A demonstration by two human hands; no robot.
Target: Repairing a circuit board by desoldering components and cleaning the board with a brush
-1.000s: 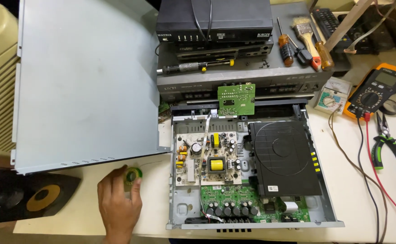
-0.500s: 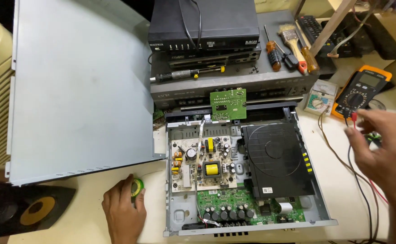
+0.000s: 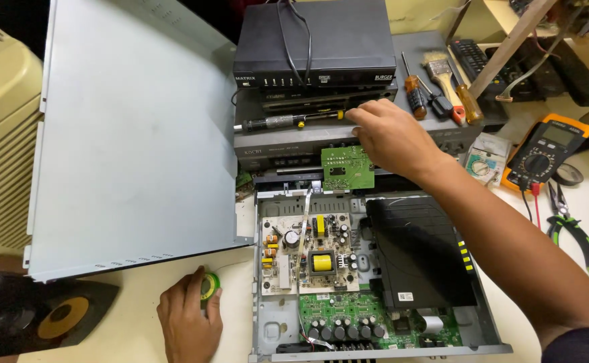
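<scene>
At the far left we see one cream ribbed casing [image 3: 2,134] and one dark speaker [image 3: 39,316], then one grey metal cover [image 3: 133,134] filling the upper left. At the bottom, our left hand [image 3: 188,323] closes around one green tape roll [image 3: 210,285]. Centre frame, one opened player chassis [image 3: 375,269] shows three circuit boards. Above it, our right hand [image 3: 388,138] rests its fingertips on the tip of one soldering iron [image 3: 294,121], though we cannot tell its grip. Three stacked units sit behind. At the right lie one orange multimeter [image 3: 543,151] and one pair of green pliers [image 3: 577,232].
</scene>
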